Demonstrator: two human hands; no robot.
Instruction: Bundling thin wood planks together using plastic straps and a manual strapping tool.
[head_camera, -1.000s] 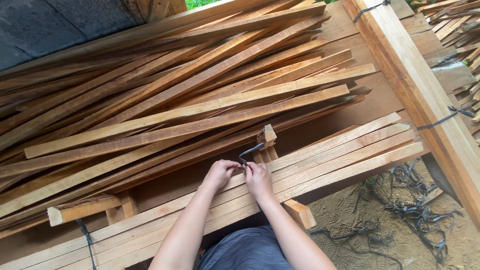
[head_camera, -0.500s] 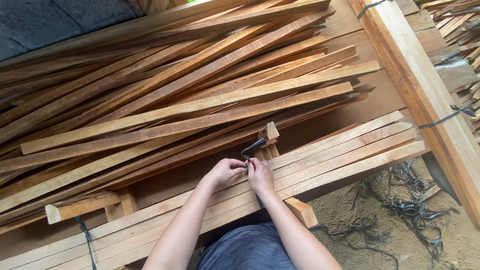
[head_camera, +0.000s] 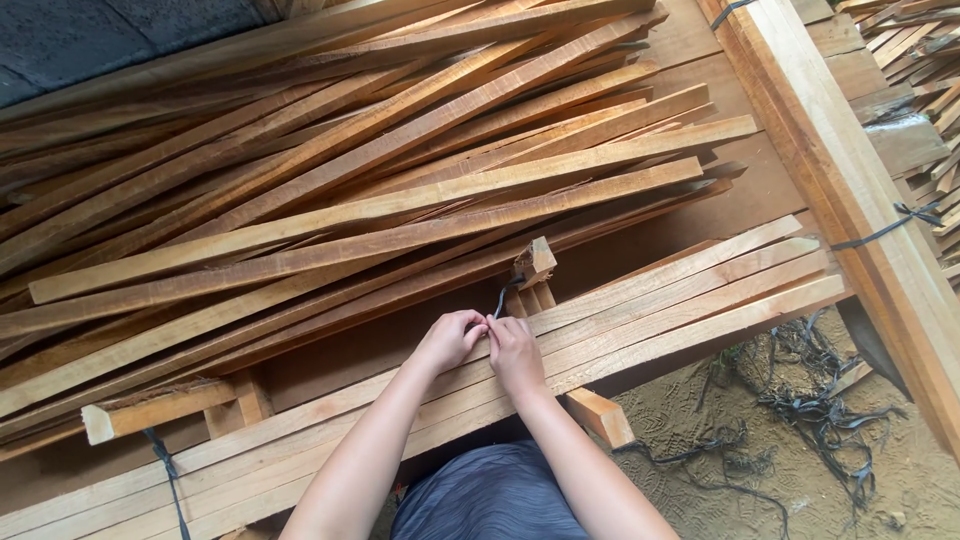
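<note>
Pinching a dark strap (head_camera: 503, 296), left hand (head_camera: 450, 340) and right hand (head_camera: 515, 352) meet at frame centre, fingers closed narrow on it, resting on a bundle of pale wood slats (head_camera: 690, 300); loose battens (head_camera: 350, 170) fill the upper left.

Timber yard, stacked wooden slats (head_camera: 380, 210), sandy ground (head_camera: 800, 470)

Daylight is falling on a sandy floor (head_camera: 800, 480) littered with black strap scraps (head_camera: 820, 420). A heavy beam (head_camera: 850, 190) is running along the right, a dark sheet (head_camera: 110, 40) is lying at top left, and more timber (head_camera: 920, 70) is stacking up beyond.
</note>
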